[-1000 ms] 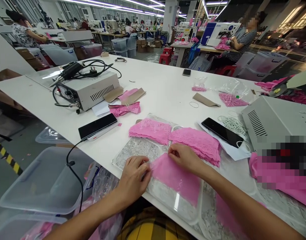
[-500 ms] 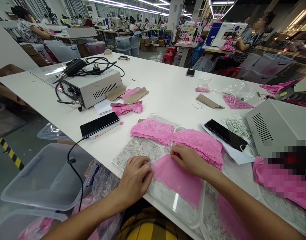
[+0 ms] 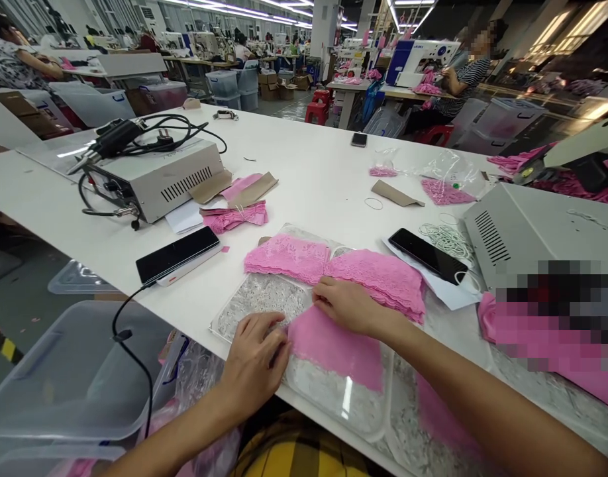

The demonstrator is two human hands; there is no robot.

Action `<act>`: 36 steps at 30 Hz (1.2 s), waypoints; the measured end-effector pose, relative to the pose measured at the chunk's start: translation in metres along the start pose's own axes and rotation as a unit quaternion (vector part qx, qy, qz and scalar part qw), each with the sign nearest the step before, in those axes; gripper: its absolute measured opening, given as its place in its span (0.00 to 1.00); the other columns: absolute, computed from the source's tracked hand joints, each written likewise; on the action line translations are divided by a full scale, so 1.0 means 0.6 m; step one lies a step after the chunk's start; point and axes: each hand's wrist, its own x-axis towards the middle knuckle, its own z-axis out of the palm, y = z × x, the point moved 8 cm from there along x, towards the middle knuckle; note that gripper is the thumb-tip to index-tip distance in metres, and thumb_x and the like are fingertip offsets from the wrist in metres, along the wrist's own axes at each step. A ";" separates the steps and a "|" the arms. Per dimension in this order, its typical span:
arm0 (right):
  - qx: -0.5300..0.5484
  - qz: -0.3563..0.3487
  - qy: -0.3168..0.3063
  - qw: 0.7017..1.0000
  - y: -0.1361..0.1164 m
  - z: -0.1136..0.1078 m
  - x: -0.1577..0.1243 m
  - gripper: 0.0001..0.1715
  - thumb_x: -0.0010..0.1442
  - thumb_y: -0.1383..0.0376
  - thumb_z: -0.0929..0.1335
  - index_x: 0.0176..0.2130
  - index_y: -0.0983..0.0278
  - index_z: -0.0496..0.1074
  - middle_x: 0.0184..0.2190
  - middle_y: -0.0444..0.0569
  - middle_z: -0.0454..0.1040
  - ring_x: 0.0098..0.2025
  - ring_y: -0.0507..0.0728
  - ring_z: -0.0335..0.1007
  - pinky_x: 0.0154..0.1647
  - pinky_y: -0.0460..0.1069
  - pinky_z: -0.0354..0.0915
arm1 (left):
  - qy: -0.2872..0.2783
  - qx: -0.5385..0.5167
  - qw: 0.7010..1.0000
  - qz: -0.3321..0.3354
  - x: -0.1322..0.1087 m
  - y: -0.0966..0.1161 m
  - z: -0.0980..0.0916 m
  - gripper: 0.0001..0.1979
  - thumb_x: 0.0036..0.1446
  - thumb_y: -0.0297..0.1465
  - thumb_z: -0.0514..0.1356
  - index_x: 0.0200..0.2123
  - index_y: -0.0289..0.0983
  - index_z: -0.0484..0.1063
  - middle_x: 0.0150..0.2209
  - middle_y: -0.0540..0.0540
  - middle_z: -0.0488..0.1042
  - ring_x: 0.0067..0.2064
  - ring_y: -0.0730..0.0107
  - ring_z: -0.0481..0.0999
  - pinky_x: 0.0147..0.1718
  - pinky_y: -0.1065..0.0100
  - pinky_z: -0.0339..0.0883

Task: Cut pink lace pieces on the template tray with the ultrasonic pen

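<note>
A thin pink fabric piece (image 3: 341, 351) lies flat on a clear, rounded-corner plastic sheet (image 3: 328, 404) over a grey marbled surface. At its left corner, my left hand (image 3: 257, 358) is closed, thumb and forefinger pinching the edge. My right hand (image 3: 346, 306) has bent fingers closed on the upper edge of the same piece; its fingertips are partly hidden. Just beyond the hands sit two stacks of pink lace pieces, a left stack (image 3: 289, 257) and a right stack (image 3: 378, 275). My right forearm passes over another pink piece (image 3: 440, 414).
A phone on a white block (image 3: 179, 255), with a cable, lies left; another phone (image 3: 426, 254) lies right beside green elastic loops (image 3: 446, 240). Grey machine boxes stand at left (image 3: 159, 179) and right (image 3: 542, 228). Plastic bins (image 3: 70, 371) are below the table's left edge.
The camera view has turned slightly to the right, so the scene sits further left. Both hands stay at the same edges of the pink fabric piece, with little movement.
</note>
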 end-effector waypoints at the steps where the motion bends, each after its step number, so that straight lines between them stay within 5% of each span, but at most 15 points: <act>1: 0.006 0.004 0.009 1.000 0.003 -0.004 -0.002 0.10 0.62 0.73 0.63 0.32 0.63 0.70 0.34 0.46 0.72 0.31 0.50 0.64 0.31 0.46 0.54 | -0.002 0.003 1.000 0.004 0.000 0.001 0.000 0.05 0.61 0.24 0.55 0.33 0.37 0.67 0.44 0.41 0.74 0.44 0.61 0.74 0.45 0.55 0.68; 7: 0.039 0.044 0.077 0.995 0.046 -0.041 -0.078 0.10 0.63 0.71 0.61 0.34 0.62 0.70 0.34 0.47 0.72 0.30 0.51 0.66 0.32 0.47 0.61 | -0.010 -0.003 1.000 0.027 0.004 0.005 -0.004 0.06 0.63 0.24 0.54 0.34 0.39 0.67 0.44 0.42 0.73 0.45 0.62 0.74 0.47 0.54 0.68; 13: 0.087 0.080 0.132 0.984 0.077 -0.055 -0.214 0.10 0.64 0.68 0.62 0.33 0.61 0.72 0.31 0.46 0.73 0.28 0.50 0.66 0.27 0.46 0.63 | -0.025 -0.021 0.997 0.073 0.005 0.005 -0.017 0.03 0.62 0.27 0.57 0.35 0.39 0.67 0.44 0.42 0.72 0.46 0.59 0.73 0.47 0.53 0.66; 17: 0.092 0.144 0.237 0.956 0.103 -0.061 -0.326 0.09 0.65 0.65 0.63 0.35 0.59 0.73 0.31 0.46 0.73 0.28 0.51 0.69 0.25 0.46 0.64 | 0.005 -0.041 0.991 0.126 0.022 0.028 -0.029 0.05 0.61 0.24 0.59 0.39 0.39 0.68 0.39 0.44 0.72 0.41 0.62 0.72 0.46 0.55 0.67; 21: 0.034 0.183 0.358 0.915 0.113 -0.056 -0.443 0.06 0.64 0.67 0.65 0.37 0.58 0.73 0.31 0.46 0.74 0.29 0.51 0.71 0.27 0.45 0.66 | -0.076 -0.109 0.960 0.247 0.052 0.110 0.014 0.10 0.63 0.20 0.54 0.43 0.38 0.70 0.39 0.44 0.75 0.41 0.65 0.74 0.46 0.59 0.68; 27: -0.018 0.239 0.437 0.867 0.131 -0.021 -0.565 0.06 0.63 0.66 0.66 0.38 0.58 0.74 0.33 0.48 0.76 0.35 0.54 0.75 0.32 0.47 0.71 | -0.221 -0.164 0.899 0.340 0.089 0.227 0.115 0.14 0.66 0.21 0.50 0.42 0.37 0.75 0.43 0.40 0.77 0.44 0.64 0.76 0.43 0.63 0.72; 32: 0.014 0.298 0.467 0.832 0.152 -0.009 -0.616 0.07 0.63 0.65 0.66 0.35 0.60 0.74 0.32 0.48 0.77 0.33 0.54 0.76 0.32 0.47 0.71 | -0.225 -0.160 0.885 0.374 0.109 0.253 0.166 0.16 0.69 0.26 0.51 0.54 0.40 0.73 0.55 0.42 0.75 0.56 0.58 0.74 0.50 0.57 0.74; 36: 0.041 0.293 0.469 0.832 0.158 -0.009 -0.622 0.08 0.64 0.65 0.65 0.36 0.60 0.75 0.32 0.49 0.77 0.34 0.54 0.76 0.32 0.47 0.72 | -0.225 -0.127 0.871 0.418 0.109 0.256 0.187 0.20 0.69 0.29 0.50 0.61 0.42 0.67 0.61 0.43 0.69 0.64 0.54 0.66 0.58 0.51 0.68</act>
